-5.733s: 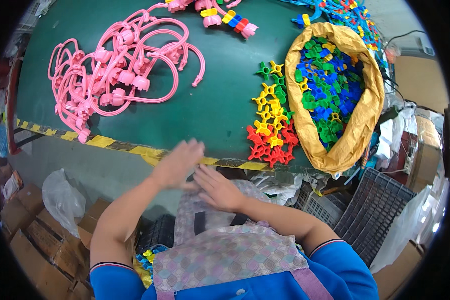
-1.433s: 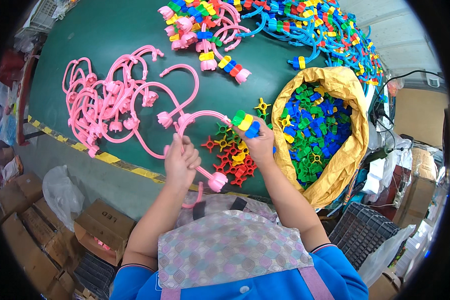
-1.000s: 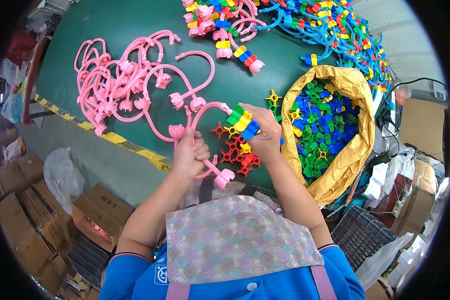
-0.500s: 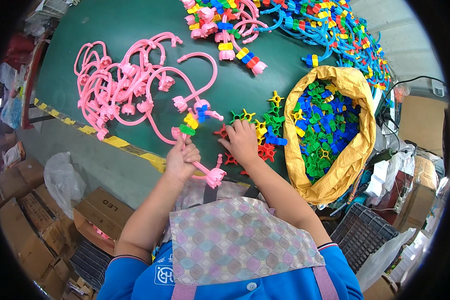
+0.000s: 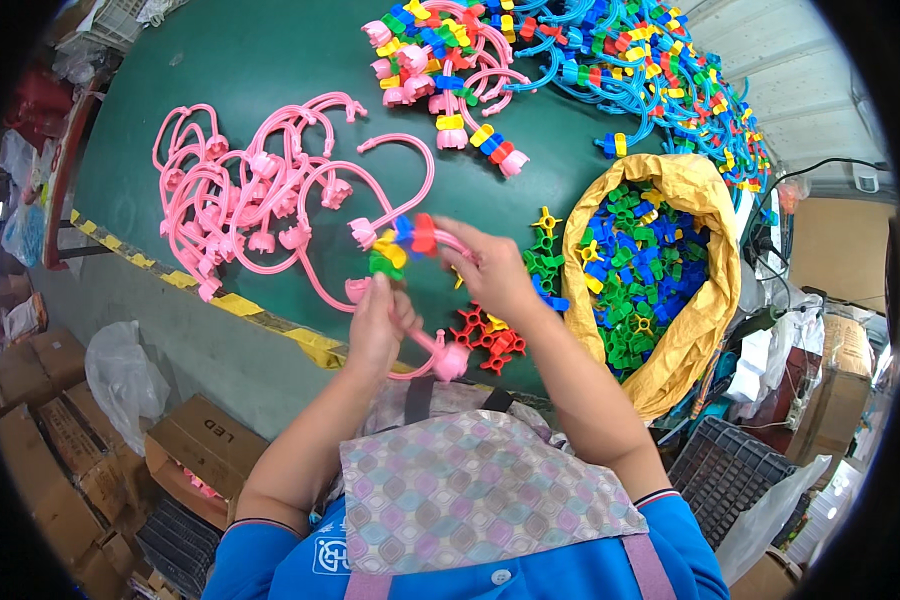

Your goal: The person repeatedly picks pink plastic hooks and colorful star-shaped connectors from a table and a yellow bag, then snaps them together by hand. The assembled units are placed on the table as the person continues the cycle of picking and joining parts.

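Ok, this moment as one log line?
left hand: gripping pink tube | right hand: pinching tube just past red clip | strung clips: green, yellow, blue, red | nearby: loose red clips, yellow sack

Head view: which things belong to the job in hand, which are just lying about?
In the job, it seems:
pink tube, held by the left hand and right hand
coloured clips on it
loose red clips
yellow bag of clips
pile of pink tubes

Lying about, likely:
cardboard boxes
clear plastic bag
black crate
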`<state>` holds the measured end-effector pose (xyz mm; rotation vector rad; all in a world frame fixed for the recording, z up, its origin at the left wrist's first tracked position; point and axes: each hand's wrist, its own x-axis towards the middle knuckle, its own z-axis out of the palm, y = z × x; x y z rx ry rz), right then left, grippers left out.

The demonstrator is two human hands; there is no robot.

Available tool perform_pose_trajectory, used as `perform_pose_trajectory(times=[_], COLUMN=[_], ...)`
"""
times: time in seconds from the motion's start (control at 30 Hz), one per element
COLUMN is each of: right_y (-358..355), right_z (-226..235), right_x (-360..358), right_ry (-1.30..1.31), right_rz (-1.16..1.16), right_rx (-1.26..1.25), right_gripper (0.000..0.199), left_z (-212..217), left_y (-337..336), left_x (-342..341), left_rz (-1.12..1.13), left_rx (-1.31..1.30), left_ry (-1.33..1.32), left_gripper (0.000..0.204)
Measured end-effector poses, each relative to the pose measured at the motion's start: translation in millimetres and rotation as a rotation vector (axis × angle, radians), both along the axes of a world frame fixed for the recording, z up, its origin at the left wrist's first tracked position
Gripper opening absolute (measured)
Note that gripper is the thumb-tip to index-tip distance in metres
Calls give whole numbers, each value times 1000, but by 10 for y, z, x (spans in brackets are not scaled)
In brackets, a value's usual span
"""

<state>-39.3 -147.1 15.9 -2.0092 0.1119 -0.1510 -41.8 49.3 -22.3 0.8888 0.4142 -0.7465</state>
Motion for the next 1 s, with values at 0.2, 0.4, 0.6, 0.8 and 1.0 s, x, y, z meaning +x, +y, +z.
perform_pose_trajectory(times=[0.2,0.4,0.6,0.8,1.0], right_y=[-704,-1069,-626,-110,16], right_z=[352,345,-314,-818,-774], right_x=[869,1062,-313,-666,-410], right_ry=[100,-325,-86,-139,-144], right_rz=[-64,-353,83,125,81], right_rx=[7,-426,-550,-819,-844], right_gripper=[51,55,29,26,21], left_z=[-183,-364,-210,-456,-256], left_y=[90,595,738,966,970], left_x=[-85,-521,-564,-535,-295], left_rz=[-455,-1162,-584,-936,-954], left_rx=[862,1083,1229,1176,1049], left_ry=[-727,-1188,-1007,-1587,-1742], left_gripper=[31,33,29,24,18])
